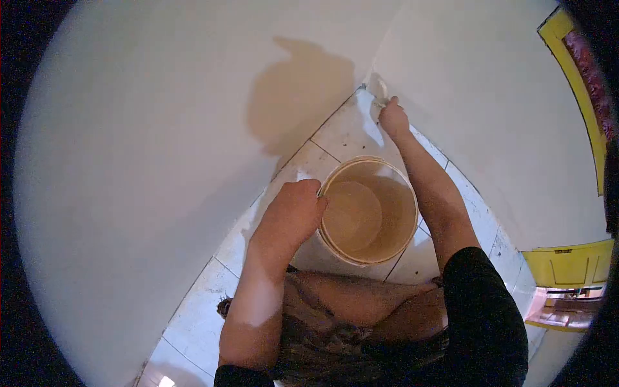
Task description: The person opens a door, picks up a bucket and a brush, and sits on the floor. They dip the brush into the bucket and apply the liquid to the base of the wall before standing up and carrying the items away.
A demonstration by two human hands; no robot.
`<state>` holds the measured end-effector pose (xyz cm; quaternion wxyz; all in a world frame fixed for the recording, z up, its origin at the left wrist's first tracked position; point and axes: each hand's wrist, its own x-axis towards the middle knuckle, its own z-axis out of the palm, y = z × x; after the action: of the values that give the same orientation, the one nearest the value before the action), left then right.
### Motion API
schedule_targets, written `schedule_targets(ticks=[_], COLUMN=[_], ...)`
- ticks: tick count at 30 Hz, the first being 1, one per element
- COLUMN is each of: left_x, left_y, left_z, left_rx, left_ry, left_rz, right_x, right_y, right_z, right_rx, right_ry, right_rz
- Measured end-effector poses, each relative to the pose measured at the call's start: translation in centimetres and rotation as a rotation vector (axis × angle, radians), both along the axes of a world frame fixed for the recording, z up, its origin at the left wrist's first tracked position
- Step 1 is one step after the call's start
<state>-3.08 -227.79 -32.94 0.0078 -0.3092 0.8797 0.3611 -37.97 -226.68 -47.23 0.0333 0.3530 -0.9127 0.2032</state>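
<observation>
My left hand (302, 209) is closed on the left rim of a round bucket (371, 258), whose inside shows a pale tan colour. Farther off, my right hand (394, 120) reaches past the bucket toward the corner where two walls meet. Its fingers are wrapped round a small, pale tool (383, 89) held near the foot of the right wall. The tool's exact shape is too blurred to tell. What lies at the bottom of the bucket is hard to make out.
Pale walls rise on the left (129, 148) and right (477, 84), with white floor tiles (193, 309) between them. A yellow frame (577, 84) is on the right wall, and a yellow panel (570, 264) stands lower right. My bent legs are close below the bucket.
</observation>
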Motion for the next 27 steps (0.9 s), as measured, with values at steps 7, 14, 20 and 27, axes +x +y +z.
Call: schedule_targets(ticks=[7, 14, 20, 27], left_x=[0.0, 0.0, 0.1, 0.2], left_y=[0.0, -0.2, -0.2, -0.2], left_z=[0.6, 0.4, 0.1, -0.4], left_rx=[0.021, 0.027, 0.060, -0.031], left_ry=[-0.057, -0.007, -0.006, -0.009], left_rz=[-0.024, -0.018, -0.019, -0.030], right_x=[2.9, 1.7, -1.2, 2.2], right_y=[5.7, 0.5, 10.4, 13.6], right_z=[1.4, 0.9, -1.0, 0.7], right_rx=[0.059, 0.137, 0.124, 0.145], right_ry=[-0.063, 0.018, 0.063, -0.025], right_rz=[-0.034, 0.019, -0.097, -0.124])
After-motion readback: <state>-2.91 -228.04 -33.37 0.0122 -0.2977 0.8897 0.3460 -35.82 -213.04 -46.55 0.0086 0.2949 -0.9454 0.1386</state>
